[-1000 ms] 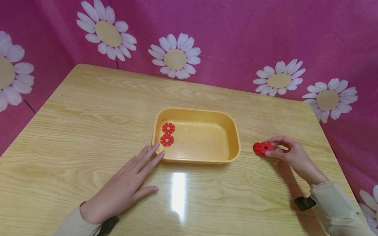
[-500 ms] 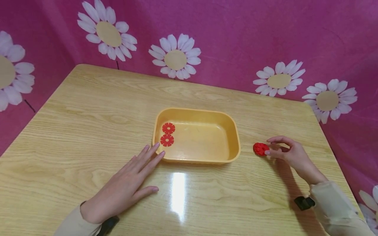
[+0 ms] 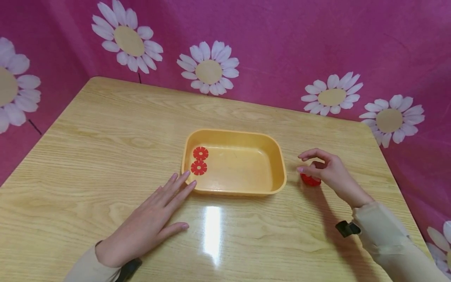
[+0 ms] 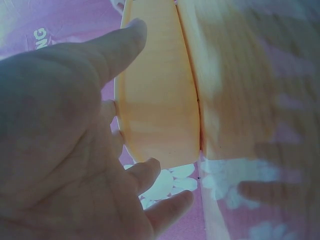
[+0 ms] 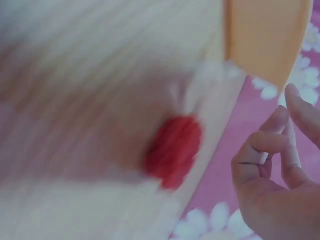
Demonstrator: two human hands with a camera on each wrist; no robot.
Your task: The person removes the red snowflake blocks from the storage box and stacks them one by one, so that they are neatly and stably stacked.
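Note:
A yellow plastic tub (image 3: 243,192) stands mid-table, with two red notched flower discs (image 3: 199,168) lying in its left end, one behind the other. My left hand (image 3: 142,223) has its fingers spread, index and middle fingertips at the tub's near left corner; the left wrist view shows the tub wall (image 4: 155,90) beside that palm. Right of the tub a small stack of red discs (image 3: 311,181) rests on the table, blurred in the right wrist view. Above that stack my right hand (image 3: 329,172) hangs with bent fingers, thumb and index apart and nothing seen between them; it partly covers the stack.
The light wood table (image 3: 116,137) reaches back to a pink cloth backdrop (image 3: 267,47) printed with large white daisies. A bright light reflection lies on the tabletop in front of the tub. Both wrists wear black straps below beige sleeves (image 3: 384,231).
My right hand has let go of the red discs, which had been fanned out and now sit in a closer stack. It has risen and moved left over them. The left hand stays put.

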